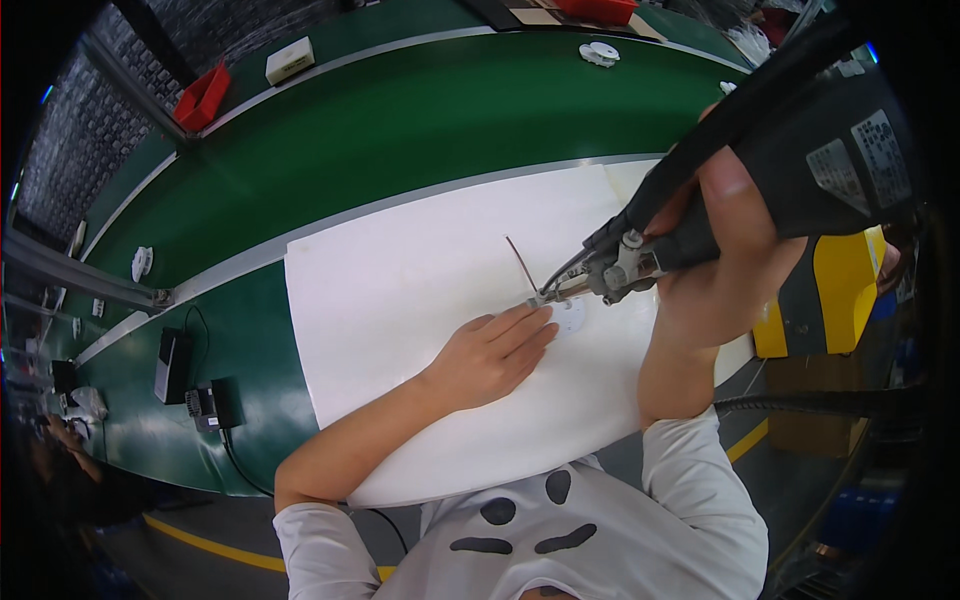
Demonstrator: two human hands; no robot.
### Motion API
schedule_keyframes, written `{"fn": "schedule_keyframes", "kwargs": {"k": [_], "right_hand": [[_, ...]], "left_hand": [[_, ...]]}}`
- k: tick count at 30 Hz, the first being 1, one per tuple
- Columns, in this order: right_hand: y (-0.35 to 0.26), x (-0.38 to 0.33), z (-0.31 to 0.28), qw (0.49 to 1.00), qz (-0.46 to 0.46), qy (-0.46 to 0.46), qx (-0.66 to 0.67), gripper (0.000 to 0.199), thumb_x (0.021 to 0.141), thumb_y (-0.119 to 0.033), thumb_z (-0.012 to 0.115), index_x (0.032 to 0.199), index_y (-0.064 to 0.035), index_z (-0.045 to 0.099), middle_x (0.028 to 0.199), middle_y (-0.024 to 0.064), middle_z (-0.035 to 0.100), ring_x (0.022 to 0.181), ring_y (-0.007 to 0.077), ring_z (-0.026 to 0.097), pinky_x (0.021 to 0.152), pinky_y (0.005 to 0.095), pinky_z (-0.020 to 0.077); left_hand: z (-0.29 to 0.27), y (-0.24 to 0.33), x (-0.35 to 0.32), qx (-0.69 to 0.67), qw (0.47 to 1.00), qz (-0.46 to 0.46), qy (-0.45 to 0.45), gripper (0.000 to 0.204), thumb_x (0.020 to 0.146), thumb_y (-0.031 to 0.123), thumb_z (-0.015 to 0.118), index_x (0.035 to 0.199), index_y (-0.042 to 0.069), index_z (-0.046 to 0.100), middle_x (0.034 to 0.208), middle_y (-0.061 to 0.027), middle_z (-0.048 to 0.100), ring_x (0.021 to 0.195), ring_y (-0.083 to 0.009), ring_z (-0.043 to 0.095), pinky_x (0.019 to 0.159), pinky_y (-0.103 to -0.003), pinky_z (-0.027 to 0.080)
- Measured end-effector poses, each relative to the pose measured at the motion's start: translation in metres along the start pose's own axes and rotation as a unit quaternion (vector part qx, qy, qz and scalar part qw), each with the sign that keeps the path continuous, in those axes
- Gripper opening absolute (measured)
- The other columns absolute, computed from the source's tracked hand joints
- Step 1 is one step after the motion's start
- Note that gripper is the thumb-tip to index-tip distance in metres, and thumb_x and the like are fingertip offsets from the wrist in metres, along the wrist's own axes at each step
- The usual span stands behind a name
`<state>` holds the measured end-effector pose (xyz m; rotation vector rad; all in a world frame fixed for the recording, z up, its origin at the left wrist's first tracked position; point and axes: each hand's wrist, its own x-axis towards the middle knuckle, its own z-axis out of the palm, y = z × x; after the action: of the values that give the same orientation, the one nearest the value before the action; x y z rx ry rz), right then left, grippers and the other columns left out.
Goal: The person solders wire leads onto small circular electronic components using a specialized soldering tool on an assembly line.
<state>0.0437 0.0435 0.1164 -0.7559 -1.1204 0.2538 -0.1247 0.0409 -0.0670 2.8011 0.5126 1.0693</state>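
My right hand (735, 260) is wrapped round a large black hand tool (810, 130), which slants down from the upper right. Its metal nose (620, 272) reaches down to the fingertips of my left hand (485, 362). A small white round part (570, 318) lies partly under those fingertips, pressed against a white sheet (390, 290). From beside the nose's tip a thin brown wire (518, 260) sticks up and away. My left fingers lie together over the part's near side, so its hidden half cannot be made out.
Beyond the sheet runs a green conveyor belt (420, 140) with white round parts (599, 54) on it. A red bin (203, 97) and a white box (290, 62) stand behind. Two black devices with cords, one a box (173, 365), sit left; a yellow-grey object (840, 295) is right.
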Motion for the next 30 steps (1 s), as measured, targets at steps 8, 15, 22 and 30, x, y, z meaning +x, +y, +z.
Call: {"fn": "schedule_keyframes", "kwargs": {"k": [8, 15, 22, 30], "right_hand": [[0.01, 0.001, -0.003, 0.998, -0.046, -0.042, -0.005, 0.031, 0.089, -0.016, 0.061, 0.111, 0.0038, 0.068, 0.089, 0.0196, 0.069, 0.051, 0.018, 0.059, 0.047, 0.0253, 0.0471], [0.013, 0.001, -0.003, 0.999, 0.001, -0.026, 0.042, 0.034, 0.087, -0.017, 0.064, 0.115, 0.0017, 0.068, 0.087, 0.0203, 0.068, 0.052, 0.0185, 0.059, 0.047, 0.0255, 0.046], [0.021, 0.0, -0.004, 0.983, -0.162, -0.044, -0.068, 0.026, 0.086, -0.011, 0.065, 0.102, 0.0081, 0.065, 0.077, 0.0176, 0.065, 0.053, 0.0155, 0.058, 0.046, 0.0245, 0.0445], [0.002, -0.007, 0.007, 0.998, 0.018, 0.045, -0.031, 0.027, 0.083, -0.016, 0.068, 0.097, 0.0061, 0.064, 0.076, 0.014, 0.065, 0.049, 0.0181, 0.058, 0.047, 0.0252, 0.0453]], "left_hand": [[0.0, 0.0, -0.003, 0.016, 1.0, 0.001, -0.004, 0.034, 0.08, 0.009, 0.078, 0.112, 0.003, 0.07, 0.124, -0.0115, 0.065, 0.117, -0.026, 0.063, 0.074, -0.033, 0.057], [0.001, 0.0, -0.004, 0.012, 1.0, -0.002, -0.004, 0.033, 0.079, 0.007, 0.078, 0.112, 0.004, 0.07, 0.125, -0.0115, 0.065, 0.116, -0.0256, 0.064, 0.073, -0.033, 0.057], [0.002, -0.001, -0.003, 0.014, 1.0, -0.001, -0.008, 0.034, 0.079, 0.006, 0.077, 0.112, 0.003, 0.07, 0.125, -0.0119, 0.065, 0.115, -0.0255, 0.065, 0.072, -0.033, 0.057], [-0.001, 0.003, -0.001, 0.03, 1.0, -0.008, 0.007, 0.031, 0.079, 0.007, 0.077, 0.109, 0.004, 0.072, 0.121, -0.0109, 0.068, 0.113, -0.0252, 0.066, 0.07, -0.031, 0.056]]}}
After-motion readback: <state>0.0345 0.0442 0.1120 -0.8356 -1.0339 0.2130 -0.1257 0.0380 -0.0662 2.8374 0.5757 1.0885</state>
